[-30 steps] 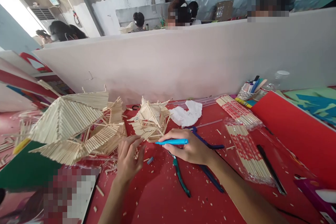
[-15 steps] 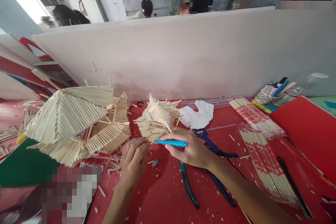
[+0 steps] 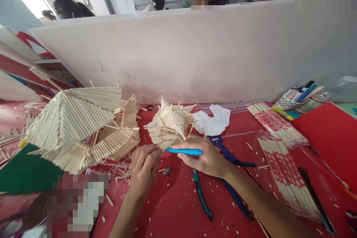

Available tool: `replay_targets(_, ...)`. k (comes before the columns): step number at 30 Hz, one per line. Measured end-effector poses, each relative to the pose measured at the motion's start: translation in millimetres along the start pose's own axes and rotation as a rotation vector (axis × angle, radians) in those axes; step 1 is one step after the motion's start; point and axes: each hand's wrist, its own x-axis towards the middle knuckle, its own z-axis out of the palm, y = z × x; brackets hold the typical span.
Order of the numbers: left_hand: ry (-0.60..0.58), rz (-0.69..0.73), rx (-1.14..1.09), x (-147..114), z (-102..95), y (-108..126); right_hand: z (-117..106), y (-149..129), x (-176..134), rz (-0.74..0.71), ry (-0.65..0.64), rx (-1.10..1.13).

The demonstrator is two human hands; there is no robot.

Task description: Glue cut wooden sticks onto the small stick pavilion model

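Observation:
My right hand (image 3: 201, 154) grips a slim blue pen (image 3: 185, 151), its tip pointing left. Just left of that tip, my left hand (image 3: 145, 163) has its fingers curled together; whatever they pinch is too small or hidden to make out. Right behind both hands stands a small pavilion-like model (image 3: 170, 121) of pale wooden sticks with a pointed, layered roof. A larger stick model (image 3: 75, 126) with a wide sloping roof is to the left. Below the hands lies a small blue-grey piece (image 3: 166, 171) on the red tabletop (image 3: 167, 212).
Green-handled pliers (image 3: 201, 195) and a blue glue gun (image 3: 223, 150) lie near my right arm. Farther right are wrapped stick bundles (image 3: 287, 174), a black knife-like tool (image 3: 316, 199) and a pen cup (image 3: 287, 101). Crumpled white tissue (image 3: 213, 119) sits behind. A pale board (image 3: 178, 52) stands across the back.
The view has shifted slightly, so the scene sits a little differently in the picture. Both hands and the blue pen keep nearly the same pose beside the small model.

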Motion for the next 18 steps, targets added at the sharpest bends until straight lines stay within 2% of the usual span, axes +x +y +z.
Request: replay_targets(18,0.025,-0.011,-0.01,3.4,-0.8,2.1,0.0,3.1,0.4,-0.005,-0.025,0.009)
